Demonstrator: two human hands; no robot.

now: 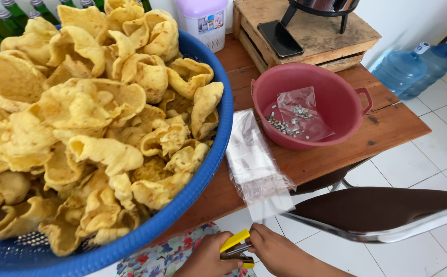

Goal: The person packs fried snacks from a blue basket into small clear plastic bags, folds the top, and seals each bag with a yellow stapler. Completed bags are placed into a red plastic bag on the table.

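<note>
1. Yellow stapler (235, 248) sits at the six o'clock edge of the view, below the desk (387, 128), gripped between both hands.
2. Left hand (208, 259) is curled closed around the stapler's lower body; right hand (280, 251) pinches its front end with fingers closed.
3. It looks open at the hinge, as if being loaded or cleared; a steady base and fingers kept off the spring channel would serve well.
4. Loose staples (291, 120) lie on a clear bag inside the pink basin (336, 97) at two o'clock.
5. Plastic bags (251, 159) are stacked at centre, beside the blue basket (218, 149) of yellow crackers (95, 113) at nine o'clock.
</note>
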